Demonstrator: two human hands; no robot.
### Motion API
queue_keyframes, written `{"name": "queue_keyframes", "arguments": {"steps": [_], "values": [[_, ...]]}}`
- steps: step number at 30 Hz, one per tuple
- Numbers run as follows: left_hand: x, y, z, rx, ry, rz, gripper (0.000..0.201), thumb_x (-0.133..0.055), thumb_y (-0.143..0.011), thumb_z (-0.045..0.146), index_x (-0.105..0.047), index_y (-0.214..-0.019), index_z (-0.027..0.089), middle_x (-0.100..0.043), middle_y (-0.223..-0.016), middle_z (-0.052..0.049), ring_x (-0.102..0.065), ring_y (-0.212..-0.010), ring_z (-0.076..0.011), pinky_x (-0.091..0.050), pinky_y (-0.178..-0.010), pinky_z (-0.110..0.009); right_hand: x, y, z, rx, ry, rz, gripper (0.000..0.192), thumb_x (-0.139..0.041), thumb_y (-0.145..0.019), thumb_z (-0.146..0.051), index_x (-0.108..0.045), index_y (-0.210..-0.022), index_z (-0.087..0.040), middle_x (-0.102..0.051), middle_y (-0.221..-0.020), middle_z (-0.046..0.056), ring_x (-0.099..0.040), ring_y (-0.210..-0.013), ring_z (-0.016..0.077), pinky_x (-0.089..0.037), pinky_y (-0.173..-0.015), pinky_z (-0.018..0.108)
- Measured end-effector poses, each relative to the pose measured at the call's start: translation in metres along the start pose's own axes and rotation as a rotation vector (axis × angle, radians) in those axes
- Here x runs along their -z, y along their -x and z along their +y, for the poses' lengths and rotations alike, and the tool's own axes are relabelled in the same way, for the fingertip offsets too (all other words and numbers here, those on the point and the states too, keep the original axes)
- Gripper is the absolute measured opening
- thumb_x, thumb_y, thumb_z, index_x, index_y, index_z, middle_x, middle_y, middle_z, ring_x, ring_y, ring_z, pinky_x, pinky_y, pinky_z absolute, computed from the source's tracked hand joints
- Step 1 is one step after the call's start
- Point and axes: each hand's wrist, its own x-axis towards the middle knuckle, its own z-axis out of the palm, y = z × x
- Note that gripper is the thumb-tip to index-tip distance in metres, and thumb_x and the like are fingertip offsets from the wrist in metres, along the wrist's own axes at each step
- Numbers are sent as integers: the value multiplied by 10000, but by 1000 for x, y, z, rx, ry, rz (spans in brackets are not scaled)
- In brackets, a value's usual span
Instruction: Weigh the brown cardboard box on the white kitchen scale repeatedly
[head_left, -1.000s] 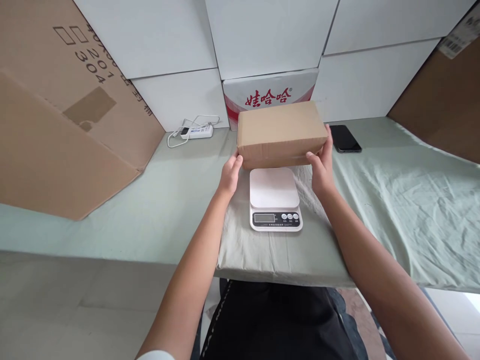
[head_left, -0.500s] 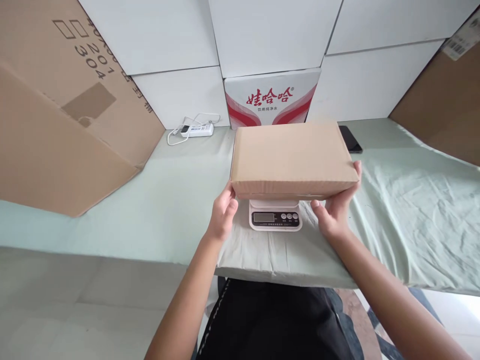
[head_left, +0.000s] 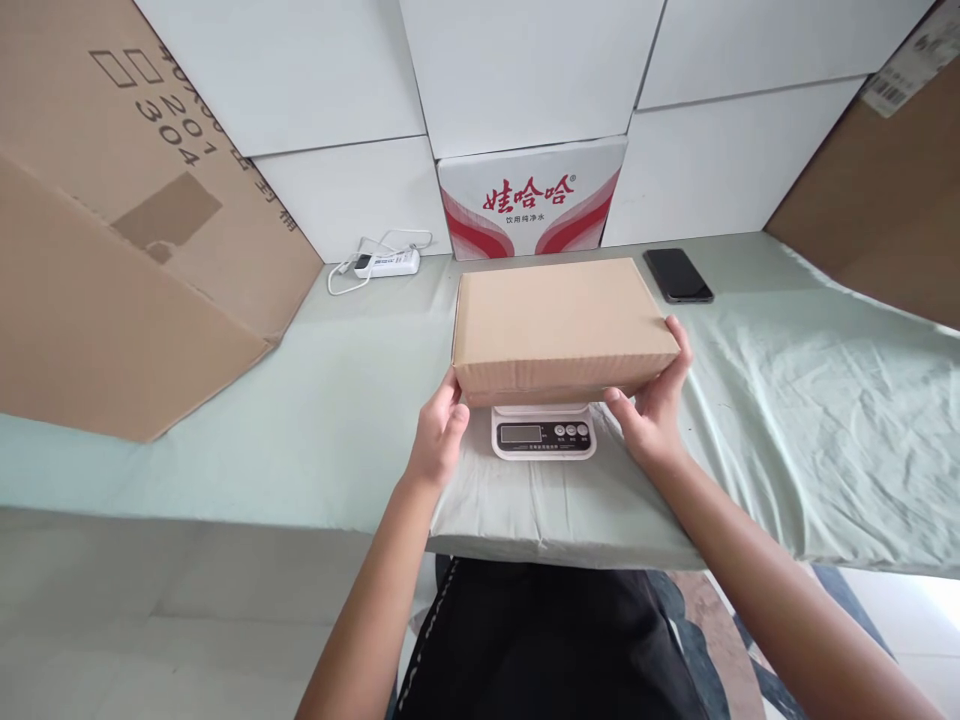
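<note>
- The flat brown cardboard box (head_left: 559, 325) is pinched at its two near corners: the left hand (head_left: 439, 440) has its fingers (head_left: 448, 392) pressed against the near-left corner, and the right hand (head_left: 651, 415) is curled round the near-right corner, thumb at the front edge and fingertips up the side.
- Both hands are closed onto the box from opposite ends, probably so it stays level and doesn't tip off a base that's way narrower than it is.
- The box is sat right over the small white digital kitchen scale (head_left: 544, 432). The platform is completely covered, so whether the full weight is resting on it can't really be told. Only the display strip with its buttons pokes out at the front, which looks like why the box is set a bit back: the readout is left visible.
- The scale is parked on the pale green cloth-covered worktop (head_left: 787, 400), near its front edge.
- Further out: a black smartphone (head_left: 678, 275) lies to the back right, well apart from the box.
- A white power strip with cable (head_left: 384, 264) is tucked at the back left.
- A white carton with red lettering (head_left: 531, 200) is stood behind the box.
- A large brown cardboard sheet (head_left: 112, 230) is leaned up on the left.
</note>
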Motion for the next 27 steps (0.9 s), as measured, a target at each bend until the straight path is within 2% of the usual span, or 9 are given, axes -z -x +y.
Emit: {"name": "queue_keyframes", "arguments": {"steps": [4,9,15,20,22,24,27], "values": [[2,2,-3,-15,-40,8,800,-520,-1068,762,-561,-1697,270,-633,-1735,-146,-534,-1676,-401,-477,-1371,-542,0,-1,0,5,-22,-13,1219,-847,-751,-856,-228,-1739,-500,-375,-1787,108,-411,-1683,488,-440,-1348,787],[2,0,-4,-56,-37,70,816,-536,-1070,755,-525,-1717,259,-537,-1816,-145,-437,-1747,-375,-362,-1450,-505,2,-3,4,22,-74,-21,1149,-762,-835,-876,-201,-1764,-499,-434,-1778,110,-473,-1662,469,-443,-1345,787],[1,-2,-2,-61,-110,-30,792,-498,-1088,762,-577,-1665,226,-659,-1686,-193,-563,-1646,-411,-506,-1336,-569,1,-2,5,46,-61,9,1171,-790,-819,-902,-284,-1767,-438,-475,-1732,140,-515,-1615,477,-523,-1275,766],[3,-5,9,-28,-4,35,728,-474,-1109,738,-618,-1639,260,-674,-1689,-144,-550,-1668,-370,-501,-1356,-527,4,-13,-15,105,-46,16,1078,-745,-856,-911,-346,-1733,-428,-529,-1664,137,-591,-1531,462,-604,-1194,730],[7,-20,19,-55,37,82,741,-493,-1088,773,-658,-1595,258,-690,-1675,-135,-550,-1671,-364,-498,-1360,-512,5,-33,-24,157,-32,37,1038,-704,-861,-938,-386,-1698,-412,-531,-1655,134,-578,-1544,464,-601,-1206,718],[12,-46,26,-67,91,132,774,-490,-1061,831,-701,-1528,251,-725,-1632,-132,-572,-1657,-364,-502,-1356,-505,2,-61,-24,209,-16,54,992,-668,-860,-963,-426,-1649,-413,-530,-1654,126,-559,-1563,464,-593,-1217,699],[14,-96,17,-61,161,182,825,-519,-997,914,-743,-1426,245,-778,-1547,-130,-604,-1632,-361,-515,-1344,-481,-15,-101,-5,189,-16,17,982,-643,-872,-959,-386,-1653,-421,-546,-1634,116,-592,-1524,454,-571,-1215,717]]}}
